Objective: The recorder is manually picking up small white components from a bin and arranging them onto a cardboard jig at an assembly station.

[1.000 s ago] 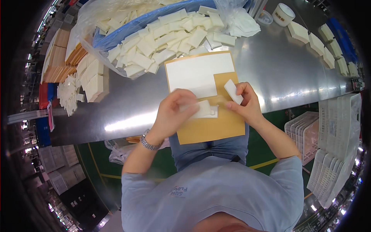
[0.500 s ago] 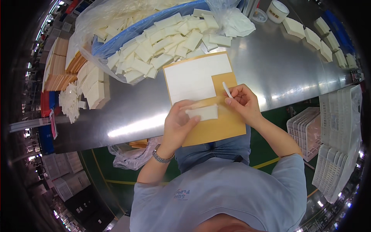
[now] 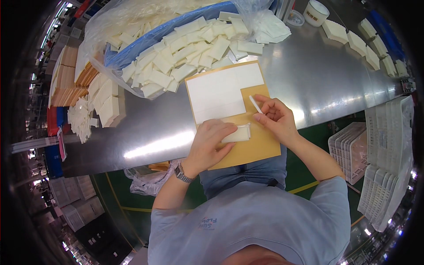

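On the table (image 3: 327, 75), a sheet (image 3: 251, 150) lies before the person, reaching past the near edge, with one piece (image 3: 242, 134) on it partly under the left hand (image 3: 212, 140) and a second piece (image 3: 255, 104) in the right hand (image 3: 276, 118). Behind the sheet lies a heap (image 3: 185, 53), with stacked sheets (image 3: 66, 81) to its left. Far right, a tub (image 3: 316, 14) stands at the back end of a row of stacks (image 3: 356, 43).

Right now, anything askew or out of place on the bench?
The brown card sits slightly askew, its near edge sticking out past the table over the lap. White blocks lie heaped loosely beyond it.
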Demonstrator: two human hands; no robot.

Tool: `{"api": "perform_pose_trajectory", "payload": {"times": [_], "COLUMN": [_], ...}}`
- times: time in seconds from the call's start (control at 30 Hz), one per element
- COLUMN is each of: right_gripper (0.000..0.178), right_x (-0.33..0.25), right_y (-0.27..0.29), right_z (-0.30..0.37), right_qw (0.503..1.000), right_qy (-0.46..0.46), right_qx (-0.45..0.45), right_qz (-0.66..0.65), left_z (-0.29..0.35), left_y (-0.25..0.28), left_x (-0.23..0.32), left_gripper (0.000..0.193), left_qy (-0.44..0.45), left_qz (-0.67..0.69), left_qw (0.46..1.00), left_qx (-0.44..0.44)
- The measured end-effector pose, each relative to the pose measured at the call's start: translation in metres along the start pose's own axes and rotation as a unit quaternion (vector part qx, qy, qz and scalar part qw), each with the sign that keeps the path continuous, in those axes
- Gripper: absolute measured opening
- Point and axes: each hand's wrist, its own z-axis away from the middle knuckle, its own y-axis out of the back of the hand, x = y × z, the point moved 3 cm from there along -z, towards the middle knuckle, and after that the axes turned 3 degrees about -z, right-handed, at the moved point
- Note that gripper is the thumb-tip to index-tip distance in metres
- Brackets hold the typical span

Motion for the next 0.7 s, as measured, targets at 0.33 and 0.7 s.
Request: {"api": "perform_pose_trajectory", "payload": {"times": [0.33, 0.7], "right_gripper": [0.022, 0.045], "right_x": [0.002, -0.007], "right_y": [0.000, -0.028], "right_z": [-0.001, 0.018], "right_qw": [0.996, 0.938], "right_qy": [0.048, 0.232], "right_qx": [0.007, -0.093], "right_qz": [-0.071, 0.242], "left_z": [0.001, 0.009], "left_y": [-0.006, -0.012], "left_x": [-0.004, -0.011], "left_gripper": [0.059, 0.079], "left_qy": [0.017, 0.056], "left_qz": [0.050, 0.099], "left_qw": [0.998, 0.993], "left_qx": [0.014, 0.035]}}
